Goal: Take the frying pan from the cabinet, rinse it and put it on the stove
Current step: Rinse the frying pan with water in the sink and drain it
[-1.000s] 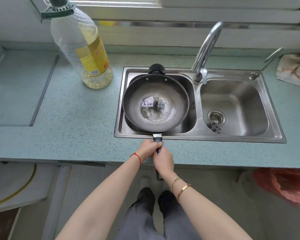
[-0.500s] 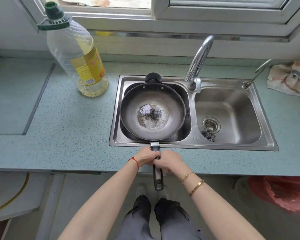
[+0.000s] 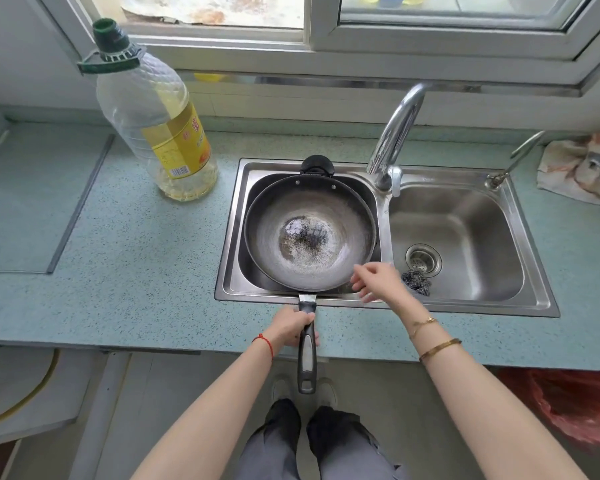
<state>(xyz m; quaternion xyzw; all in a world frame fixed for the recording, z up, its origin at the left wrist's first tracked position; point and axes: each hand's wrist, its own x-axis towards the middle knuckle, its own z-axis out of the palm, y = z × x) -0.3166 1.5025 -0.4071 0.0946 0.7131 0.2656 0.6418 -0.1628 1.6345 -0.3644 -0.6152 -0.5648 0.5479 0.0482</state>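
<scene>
Frying pan (image 3: 310,233) resting across the left sink basin (image 3: 232,237), its handle projecting toward the person. Left hand (image 3: 291,325) stays wrapped around the handle; right hand (image 3: 378,280), on the handle half a second ago, has let go and hovers open-fingered beside the rim, holding nothing. Faucet (image 3: 395,133), beyond those fingers, shows no water: rinsing appears imminent.

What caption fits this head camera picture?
Left hand holds the dark round frying pan over the steel sink; right hand reaches out, open.
</scene>
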